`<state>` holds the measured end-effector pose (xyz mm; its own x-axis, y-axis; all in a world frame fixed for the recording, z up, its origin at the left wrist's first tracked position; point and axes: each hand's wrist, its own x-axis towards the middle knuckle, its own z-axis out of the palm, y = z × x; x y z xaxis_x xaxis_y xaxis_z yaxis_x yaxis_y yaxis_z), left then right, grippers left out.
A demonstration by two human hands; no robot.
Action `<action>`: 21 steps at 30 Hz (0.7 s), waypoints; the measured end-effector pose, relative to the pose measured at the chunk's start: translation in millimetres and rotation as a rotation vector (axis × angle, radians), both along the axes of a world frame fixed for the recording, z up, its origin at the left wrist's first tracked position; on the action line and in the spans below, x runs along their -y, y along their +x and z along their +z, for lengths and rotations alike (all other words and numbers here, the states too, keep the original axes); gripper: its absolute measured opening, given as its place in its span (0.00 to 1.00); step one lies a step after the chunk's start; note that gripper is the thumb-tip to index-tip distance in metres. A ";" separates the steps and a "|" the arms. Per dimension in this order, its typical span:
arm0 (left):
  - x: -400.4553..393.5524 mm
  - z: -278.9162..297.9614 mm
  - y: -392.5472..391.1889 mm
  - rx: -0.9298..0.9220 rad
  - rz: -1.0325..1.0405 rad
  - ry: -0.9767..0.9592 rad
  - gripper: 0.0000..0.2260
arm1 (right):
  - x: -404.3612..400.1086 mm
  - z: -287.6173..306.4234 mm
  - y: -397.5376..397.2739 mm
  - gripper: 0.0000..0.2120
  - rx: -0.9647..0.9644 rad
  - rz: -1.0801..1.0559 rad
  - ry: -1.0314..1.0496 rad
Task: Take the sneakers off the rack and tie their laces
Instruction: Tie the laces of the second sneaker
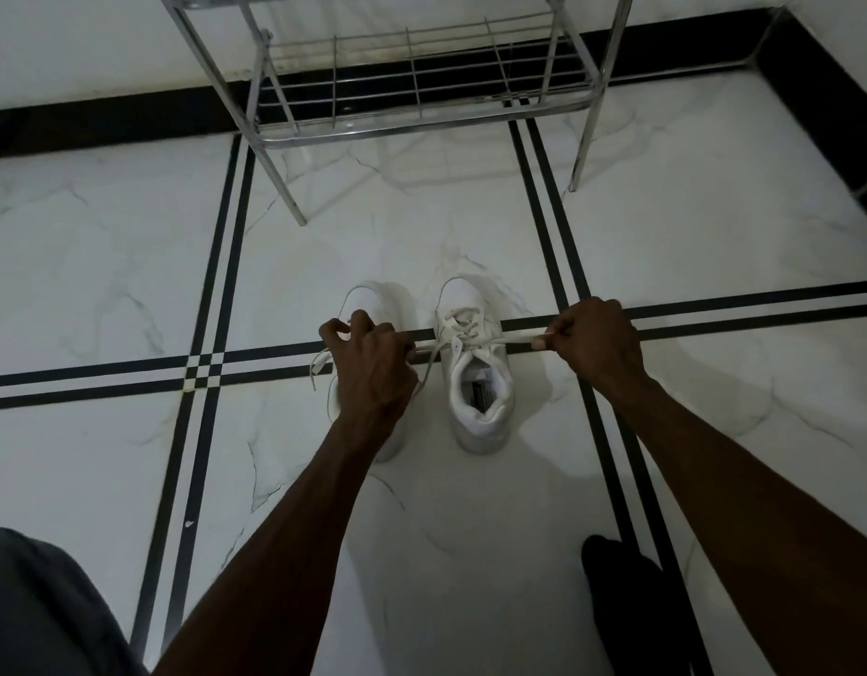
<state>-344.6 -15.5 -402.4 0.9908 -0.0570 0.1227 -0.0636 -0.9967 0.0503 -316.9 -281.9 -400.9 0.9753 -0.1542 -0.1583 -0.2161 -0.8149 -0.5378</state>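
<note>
We see two white sneakers side by side on the marble floor [714,226], in front of the metal rack [422,85]. The left hand [373,363] and right hand [597,344] each pinch an end of the right sneaker's [478,383] laces [514,340] (pulled taut sideways); the left sneaker [373,297] sits partly hidden beneath the left hand.

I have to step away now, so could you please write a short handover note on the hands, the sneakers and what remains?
Left hand: shut on one lace end, pulling left.
Right hand: shut on the other lace end, pulling right.
Both sneakers are off the rack, side by side on the floor, toes toward the rack.
Right sneaker: laces being pulled taut, no bow visible yet.
Left sneaker: mostly hidden by the left hand; a loose lace trails beside it.
Left: finish this knot, then check the left sneaker.
</note>
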 end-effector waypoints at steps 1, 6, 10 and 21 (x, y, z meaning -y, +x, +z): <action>-0.6 -0.2 -0.1 0.003 -0.003 0.017 0.05 | 0.0 -0.4 0.9 0.12 -0.008 0.004 -0.024; -3.3 -2.2 -2.2 -0.029 -0.024 0.066 0.06 | -2.2 -7.6 4.5 0.11 -0.065 0.006 -0.142; -5.4 -5.4 -0.7 -0.011 -0.036 0.102 0.04 | -6.0 -9.1 2.6 0.10 -0.043 -0.003 -0.185; 8.2 -5.0 -2.7 -0.064 -0.044 -0.035 0.14 | 1.5 -10.5 5.9 0.20 -0.014 0.192 0.110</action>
